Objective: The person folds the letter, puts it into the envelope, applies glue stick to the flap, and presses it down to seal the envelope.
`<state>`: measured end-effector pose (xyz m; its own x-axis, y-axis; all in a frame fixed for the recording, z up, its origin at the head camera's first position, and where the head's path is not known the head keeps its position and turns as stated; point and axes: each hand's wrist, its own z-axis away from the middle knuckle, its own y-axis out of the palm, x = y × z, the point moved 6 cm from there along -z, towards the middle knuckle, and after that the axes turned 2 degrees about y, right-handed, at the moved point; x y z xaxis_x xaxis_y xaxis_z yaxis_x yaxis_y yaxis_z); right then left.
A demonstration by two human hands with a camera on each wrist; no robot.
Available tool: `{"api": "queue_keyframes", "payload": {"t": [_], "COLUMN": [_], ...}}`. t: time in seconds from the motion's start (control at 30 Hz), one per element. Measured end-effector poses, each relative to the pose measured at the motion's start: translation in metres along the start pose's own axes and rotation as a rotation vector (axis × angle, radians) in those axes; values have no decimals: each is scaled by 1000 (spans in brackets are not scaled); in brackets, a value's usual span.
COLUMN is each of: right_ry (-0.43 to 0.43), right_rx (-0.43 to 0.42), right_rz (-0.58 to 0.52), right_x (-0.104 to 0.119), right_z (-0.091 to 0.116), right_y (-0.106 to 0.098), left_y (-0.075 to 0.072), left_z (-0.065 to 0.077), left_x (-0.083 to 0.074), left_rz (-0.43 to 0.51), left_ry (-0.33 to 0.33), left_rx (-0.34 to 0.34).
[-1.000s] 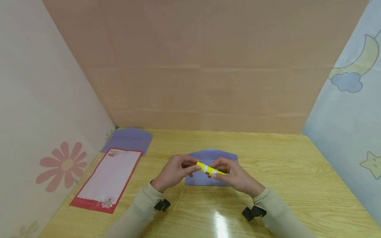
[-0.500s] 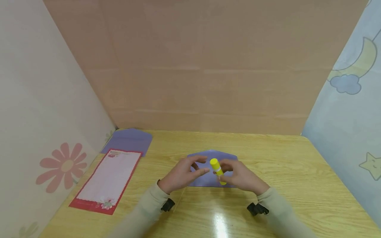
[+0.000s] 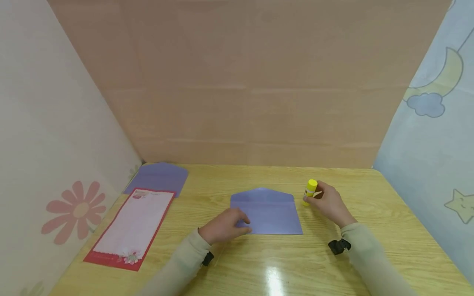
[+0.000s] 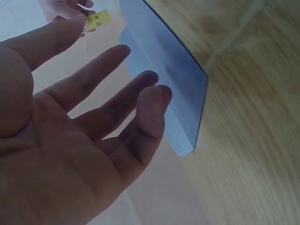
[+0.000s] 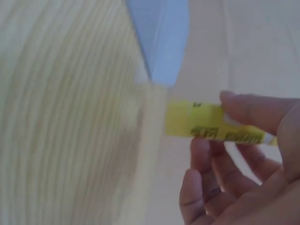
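OK, clock centred on middle purple envelope [image 3: 275, 218]: got one red-edged sheet [image 3: 133, 226] at 9, left hand [image 3: 224, 226] released, loosely bent, at 8. Then right hand [image 3: 331, 204] pinching one yellow tube [image 3: 311, 188] at 2, white-banded, dark-printed, leaning slightly toward 1. Farther, far purple envelope [image 3: 159, 176] (two total) at 10, overlapped by sheet. Tabletop [image 3: 374, 213] stretching past right hand to edge at 3.

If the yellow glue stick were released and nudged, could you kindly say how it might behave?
The yellow glue stick would probably roll if laid on its side, since its body is round. Stood on end, it might tip, being taller than wide. It seems light: the right hand holds it by the fingers.
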<state>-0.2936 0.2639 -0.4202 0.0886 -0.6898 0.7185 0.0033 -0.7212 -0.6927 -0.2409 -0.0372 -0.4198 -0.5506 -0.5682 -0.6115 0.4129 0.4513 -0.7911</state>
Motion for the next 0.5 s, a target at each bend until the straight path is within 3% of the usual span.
{"api": "queue_keyframes", "payload": {"t": [0.27,0.5], "right_ry": [84,89], "right_rx": [-17,15], "right_rz": [66,75], "right_x": [-29,-31], "right_z": [-4,-5], "right_y": [-12,-9], "left_y": [3,1], "left_z": [6,10], "left_x": [6,9], "left_rz": [-13,-42], "left_ry": [-54,-87], "left_rx": [68,99]}}
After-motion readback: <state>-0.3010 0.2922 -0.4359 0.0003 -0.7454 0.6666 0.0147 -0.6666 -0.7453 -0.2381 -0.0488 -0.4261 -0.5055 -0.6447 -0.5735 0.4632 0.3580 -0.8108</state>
